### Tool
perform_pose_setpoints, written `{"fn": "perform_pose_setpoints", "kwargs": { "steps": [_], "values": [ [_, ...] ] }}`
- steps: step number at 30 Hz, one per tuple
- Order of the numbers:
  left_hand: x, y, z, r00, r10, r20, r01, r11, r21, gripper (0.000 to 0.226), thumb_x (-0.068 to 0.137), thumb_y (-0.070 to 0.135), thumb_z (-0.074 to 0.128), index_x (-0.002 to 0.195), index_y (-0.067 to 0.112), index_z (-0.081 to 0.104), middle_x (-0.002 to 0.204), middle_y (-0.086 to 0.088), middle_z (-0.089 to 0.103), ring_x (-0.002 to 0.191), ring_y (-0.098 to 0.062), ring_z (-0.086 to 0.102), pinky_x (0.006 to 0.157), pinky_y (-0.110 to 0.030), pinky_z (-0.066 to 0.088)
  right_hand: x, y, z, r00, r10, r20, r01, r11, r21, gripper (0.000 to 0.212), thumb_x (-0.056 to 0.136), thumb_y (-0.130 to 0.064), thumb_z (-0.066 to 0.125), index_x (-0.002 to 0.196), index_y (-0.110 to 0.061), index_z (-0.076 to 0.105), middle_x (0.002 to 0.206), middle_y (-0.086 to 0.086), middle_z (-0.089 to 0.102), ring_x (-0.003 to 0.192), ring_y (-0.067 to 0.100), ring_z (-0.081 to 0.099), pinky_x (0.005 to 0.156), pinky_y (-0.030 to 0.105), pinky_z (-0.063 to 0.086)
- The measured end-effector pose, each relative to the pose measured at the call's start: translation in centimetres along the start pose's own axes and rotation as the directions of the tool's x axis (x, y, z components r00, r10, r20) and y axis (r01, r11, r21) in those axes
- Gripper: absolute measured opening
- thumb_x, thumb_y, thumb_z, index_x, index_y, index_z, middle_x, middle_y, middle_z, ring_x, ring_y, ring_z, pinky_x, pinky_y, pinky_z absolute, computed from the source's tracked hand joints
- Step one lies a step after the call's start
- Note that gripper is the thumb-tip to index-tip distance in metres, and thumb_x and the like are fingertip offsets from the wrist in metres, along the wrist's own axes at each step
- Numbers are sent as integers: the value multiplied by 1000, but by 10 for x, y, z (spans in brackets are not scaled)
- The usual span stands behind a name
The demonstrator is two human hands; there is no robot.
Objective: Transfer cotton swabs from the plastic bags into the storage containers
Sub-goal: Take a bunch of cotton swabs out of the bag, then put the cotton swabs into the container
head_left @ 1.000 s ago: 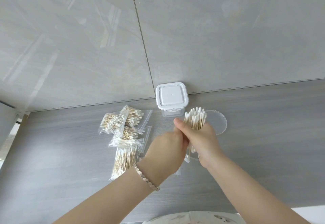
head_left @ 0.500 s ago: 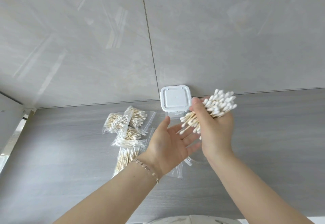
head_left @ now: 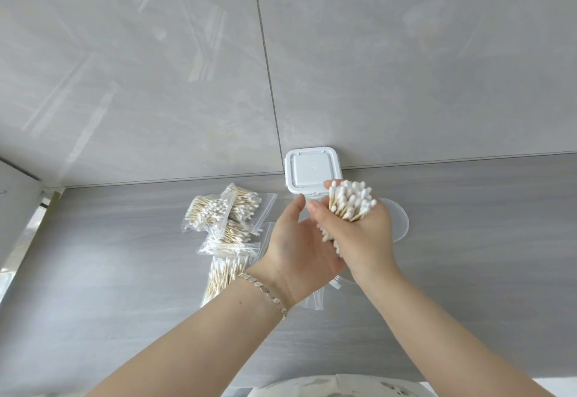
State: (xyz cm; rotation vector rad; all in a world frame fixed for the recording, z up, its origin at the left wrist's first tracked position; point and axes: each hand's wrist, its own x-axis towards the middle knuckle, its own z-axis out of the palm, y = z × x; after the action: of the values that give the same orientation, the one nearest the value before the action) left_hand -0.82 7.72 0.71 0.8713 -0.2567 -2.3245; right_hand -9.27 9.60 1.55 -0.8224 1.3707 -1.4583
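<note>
Cotton swabs (head_left: 351, 201) clamped in a loose right-hand (head_left: 363, 237) fist, left hand (head_left: 299, 250) cupped open beneath the lower tips, round container (head_left: 345, 279) hidden underneath, closed square container (head_left: 312, 170) beyond — splayed bundle liable to scatter across the counter (head_left: 125, 272).

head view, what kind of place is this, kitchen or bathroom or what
Likely a home counter, kitchen or bathroom; I cannot tell which. A grey wood-look countertop meets a wall of large glossy grey tiles, and household supplies sit on it: bagged cotton swabs and a white-lidded square container.
</note>
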Motion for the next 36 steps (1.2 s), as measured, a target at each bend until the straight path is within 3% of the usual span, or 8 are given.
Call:
{"fn": "perform_pose_setpoints", "kwargs": {
  "steps": [3, 7, 14, 19, 23, 27, 31, 36],
  "values": [
    [-1, 2, -14, 983, 147, -111, -104, 939, 327, 57, 96, 48, 25, 126, 9, 54, 122, -11, 61, 103, -21, 60, 100, -38, 41, -3, 6, -8, 993, 97, 72, -96, 995, -12, 17, 72, -4, 74, 70, -15, 62, 48, -4, 62, 49, 8, 61, 46, 24, 52],
    [-14, 3, -43, 902, 432, -11, -296, 636, 713, 43, 97, 37, 29, 108, 13, 62, 117, -6, 66, 111, -15, 60, 107, -36, 38, -26, 32, -23, 867, 430, 250, -422, 902, -89, 18, 74, -2, 73, 76, -14, 61, 56, -3, 64, 49, 7, 63, 49, 19, 52],
    [-35, -39, -81, 975, 182, 126, -196, 444, 874, 55, 83, 54, 33, 113, 20, 64, 119, 3, 66, 117, -7, 56, 106, -30, 38, -70, 81, -40, 577, 711, 401, -693, 687, -219, 17, 74, 2, 71, 80, -8, 60, 64, 5, 63, 59, 14, 65, 57, 23, 51],
    [-48, -63, -89, 985, -84, 149, -113, 337, 935, 59, 81, 61, 25, 125, 32, 53, 135, 19, 49, 127, 7, 40, 110, -19, 28, -84, 87, -49, 540, 716, 442, -676, 682, -279, 15, 70, 3, 73, 74, -8, 63, 61, 5, 62, 60, 15, 63, 61, 27, 50],
    [-43, -56, -87, 994, 90, 69, -101, 432, 896, 64, 82, 62, 25, 128, 27, 53, 131, 11, 56, 124, 2, 46, 113, -31, 27, -84, 85, -51, 511, 743, 432, -706, 650, -282, 22, 72, 8, 71, 79, -10, 61, 62, 3, 64, 60, 15, 66, 60, 25, 53],
    [-42, -63, -81, 988, -101, 114, -76, 321, 944, 60, 88, 58, 19, 122, 27, 58, 127, 15, 58, 120, 7, 47, 109, -20, 30, -83, 82, -50, 509, 723, 467, -663, 676, -322, 17, 72, 6, 71, 76, -8, 62, 59, 2, 64, 58, 15, 65, 58, 25, 52],
    [-41, -61, -73, 983, -104, 150, -96, 404, 910, 51, 90, 50, 22, 129, 29, 47, 123, 10, 62, 119, 3, 50, 105, -16, 33, -82, 78, -50, 526, 729, 438, -678, 670, -301, 12, 73, 1, 72, 76, -8, 64, 63, 3, 63, 54, 16, 63, 55, 26, 51],
    [-16, -31, -63, 901, 430, 53, -259, 438, 861, 26, 99, 30, 33, 111, 22, 54, 102, 2, 69, 101, -10, 63, 95, -27, 44, -36, 51, -52, 681, 688, 250, -602, 721, -343, 13, 77, -7, 71, 71, -11, 60, 49, 1, 59, 45, 12, 58, 47, 20, 49]
  ]
}}
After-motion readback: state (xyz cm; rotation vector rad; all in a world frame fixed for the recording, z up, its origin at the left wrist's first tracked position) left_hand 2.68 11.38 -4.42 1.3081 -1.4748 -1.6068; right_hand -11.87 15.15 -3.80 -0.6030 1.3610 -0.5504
